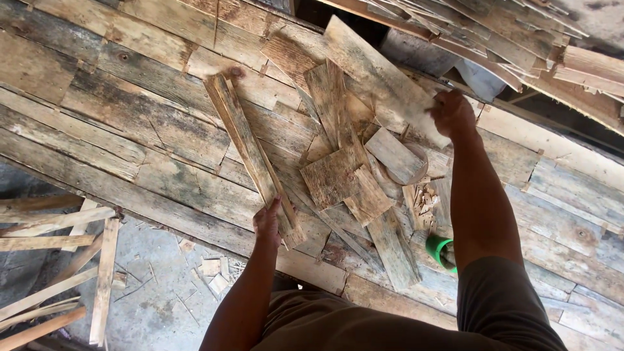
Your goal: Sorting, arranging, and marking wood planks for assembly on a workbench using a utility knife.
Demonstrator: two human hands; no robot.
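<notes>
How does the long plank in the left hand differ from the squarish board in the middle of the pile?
The long plank is narrow and slat-like; the squarish board is short and wide. The plank is gripped at its near end by the left hand; the board lies loose, untouched, on other scraps. The plank lies mostly on the workbench. Both are weathered, grey-brown wood.

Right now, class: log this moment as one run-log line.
left hand: grips long plank | right hand: closed at broad board | between: scrap pile | surface: plank bench
</notes>
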